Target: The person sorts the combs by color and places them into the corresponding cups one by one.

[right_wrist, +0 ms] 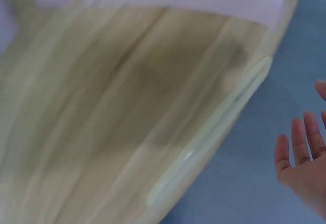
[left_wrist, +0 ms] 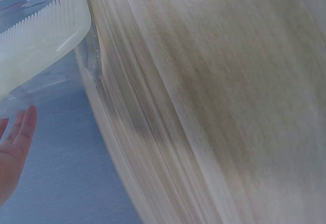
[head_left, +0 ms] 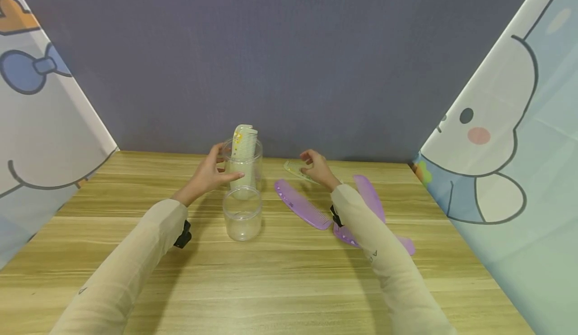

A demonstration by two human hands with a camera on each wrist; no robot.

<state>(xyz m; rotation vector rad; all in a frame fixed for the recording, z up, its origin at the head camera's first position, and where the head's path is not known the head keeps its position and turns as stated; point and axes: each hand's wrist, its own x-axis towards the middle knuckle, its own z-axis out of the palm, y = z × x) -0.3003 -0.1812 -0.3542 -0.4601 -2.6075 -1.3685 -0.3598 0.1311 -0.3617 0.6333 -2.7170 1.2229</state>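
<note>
My left hand (head_left: pixel 211 172) holds the left side of a clear plastic jar (head_left: pixel 258 167), its thumb across the front. In the left wrist view, its straight-looking fingers (left_wrist: pixel 23 132) lie against the jar wall. Pale yellow-green combs (head_left: pixel 245 147), at least one with a printed pattern, stand upright in the jar and rise above its rim. Further right, my right hand (head_left: pixel 319 169) hovers with loosely bent fingers over another pale comb (head_left: pixel 292 167), which lies flat near the table's back edge. The right wrist view shows that comb (right_wrist: pixel 209 132) apart from the spread fingers (right_wrist: pixel 299 140).
A second clear jar (head_left: pixel 242 224) stands in front of the first. Several purple combs lie right of the jars, one (head_left: pixel 300 204) nearest them, another (head_left: pixel 371 197) beyond my right forearm, others partly under the sleeve. A dark wall (head_left: pixel 289 64) rises behind the wooden table (head_left: pixel 253 290).
</note>
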